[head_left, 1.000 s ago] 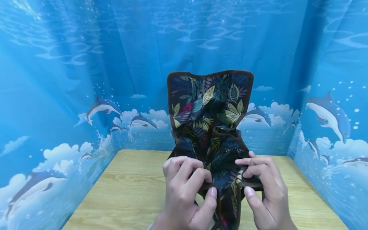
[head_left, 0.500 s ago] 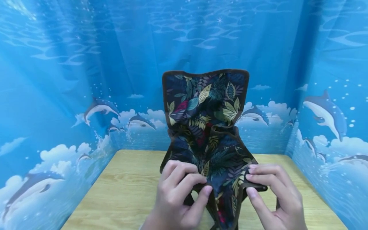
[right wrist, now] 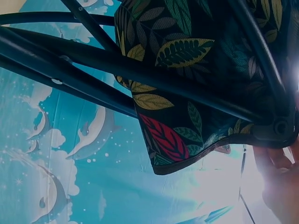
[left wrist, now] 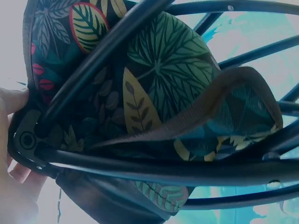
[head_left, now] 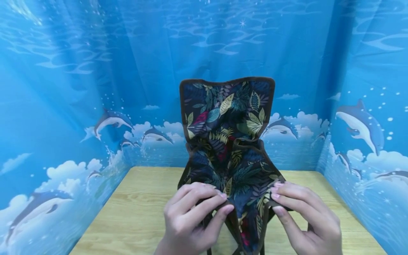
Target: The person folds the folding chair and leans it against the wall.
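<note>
Front seat corners [right wrist: 275, 133] are pinched, thumb [head_left: 219, 219] against fingers [head_left: 205, 209], by the left hand [head_left: 192, 216] and right hand [head_left: 309, 212]; the folding chair [head_left: 227, 102] is held upright over the table [head_left: 140, 202]. Fingers could be nipped at the joint [left wrist: 28, 140] if the tubes [left wrist: 154, 169] fold.

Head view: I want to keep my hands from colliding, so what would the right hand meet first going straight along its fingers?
The right hand would most likely meet the leaf-print seat fabric, whose edge it pinches. The left hand lies farther across, though depth is hard to judge.
</note>
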`<state>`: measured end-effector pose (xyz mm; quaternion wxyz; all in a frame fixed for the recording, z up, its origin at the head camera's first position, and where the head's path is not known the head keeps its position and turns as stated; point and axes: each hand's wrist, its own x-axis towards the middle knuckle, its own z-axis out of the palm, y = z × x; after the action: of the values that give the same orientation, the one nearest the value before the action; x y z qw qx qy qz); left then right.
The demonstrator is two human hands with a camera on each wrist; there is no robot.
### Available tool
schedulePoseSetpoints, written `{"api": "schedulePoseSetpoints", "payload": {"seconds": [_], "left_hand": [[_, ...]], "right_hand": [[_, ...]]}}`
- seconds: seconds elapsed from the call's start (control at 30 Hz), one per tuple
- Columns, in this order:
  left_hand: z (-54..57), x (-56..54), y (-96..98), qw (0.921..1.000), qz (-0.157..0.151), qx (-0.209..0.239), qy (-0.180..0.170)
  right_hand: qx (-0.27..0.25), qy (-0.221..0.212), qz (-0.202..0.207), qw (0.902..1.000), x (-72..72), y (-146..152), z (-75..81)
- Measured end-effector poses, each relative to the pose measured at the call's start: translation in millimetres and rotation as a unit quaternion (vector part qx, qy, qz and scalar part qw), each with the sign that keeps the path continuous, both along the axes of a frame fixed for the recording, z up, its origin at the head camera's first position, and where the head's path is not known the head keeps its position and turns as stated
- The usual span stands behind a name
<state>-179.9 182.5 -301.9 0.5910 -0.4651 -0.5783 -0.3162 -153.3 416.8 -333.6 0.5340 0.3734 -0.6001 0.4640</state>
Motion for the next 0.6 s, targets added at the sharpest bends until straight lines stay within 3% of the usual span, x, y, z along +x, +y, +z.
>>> {"api": "schedulePoseSetpoints", "payload": {"seconds": [0.4, 0.6], "left_hand": [[2.7, -1.5, -0.9, 0.9998, -0.017, -0.004, -0.010], [4.7, -4.6, 1.3, 0.9996, -0.019, -0.003, -0.019]], "right_hand": [[-0.027, 0.011, 0.044, 0.9986, -6.3, -13.1, -0.6], [-0.021, 0.032, 0.042, 0.9984, -13.1, -21.0, 4.3]]}}
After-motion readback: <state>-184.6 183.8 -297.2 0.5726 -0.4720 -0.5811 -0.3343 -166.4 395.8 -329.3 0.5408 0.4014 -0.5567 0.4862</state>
